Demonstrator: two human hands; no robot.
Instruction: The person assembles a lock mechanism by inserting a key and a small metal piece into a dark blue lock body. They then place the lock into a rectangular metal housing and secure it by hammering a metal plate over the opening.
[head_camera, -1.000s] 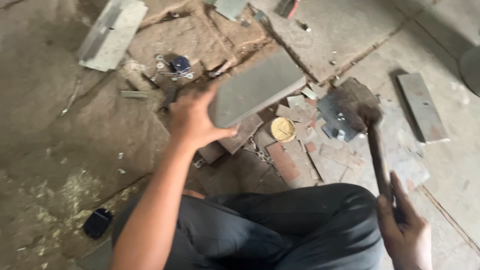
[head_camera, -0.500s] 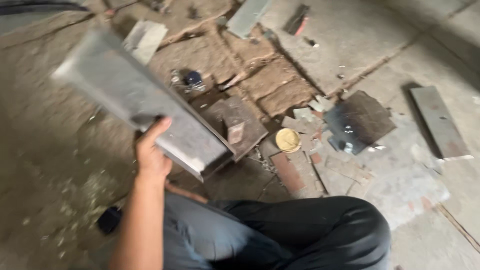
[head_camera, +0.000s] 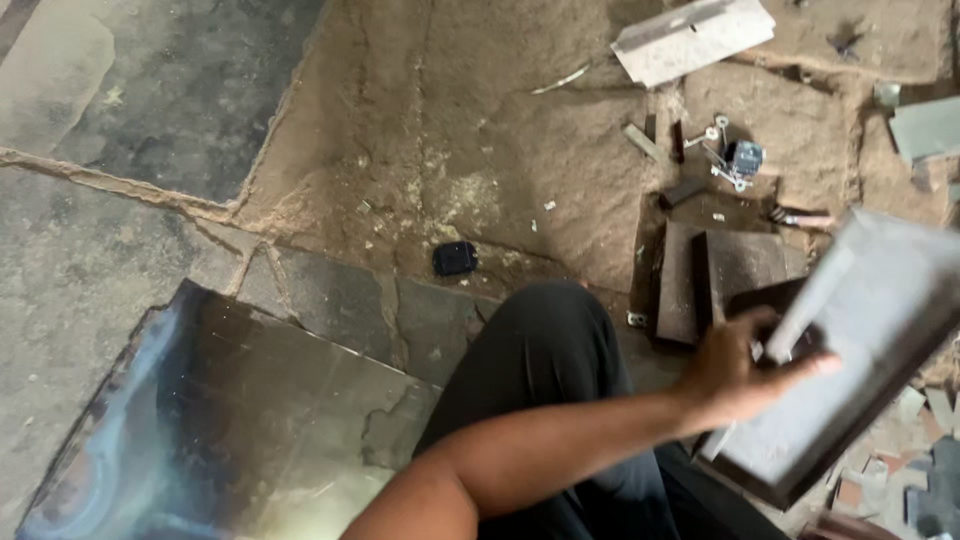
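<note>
My left hand (head_camera: 735, 375) grips a long grey metal plate (head_camera: 865, 340) by its edge. The plate is lifted off the floor and tilted, and motion blurs it at the right of the view. My forearm reaches in from the bottom middle, across my knee in black trousers (head_camera: 545, 365). My right hand is out of view. Just beyond the hand, dark flat metal pieces (head_camera: 720, 268) lie on the stone floor.
A large dark metal sheet (head_camera: 230, 420) with blue heat marks lies at the lower left. A small black object (head_camera: 455, 259) sits on the floor near my knee. A pale angle piece (head_camera: 690, 35), a small blue-topped metal part (head_camera: 742, 160) and scraps lie at the upper right.
The view has swung left, bringing the large sheet into sight. My left hand still holds the grey plate, now at the right of the view. The hammer hand seen a second ago is gone.
</note>
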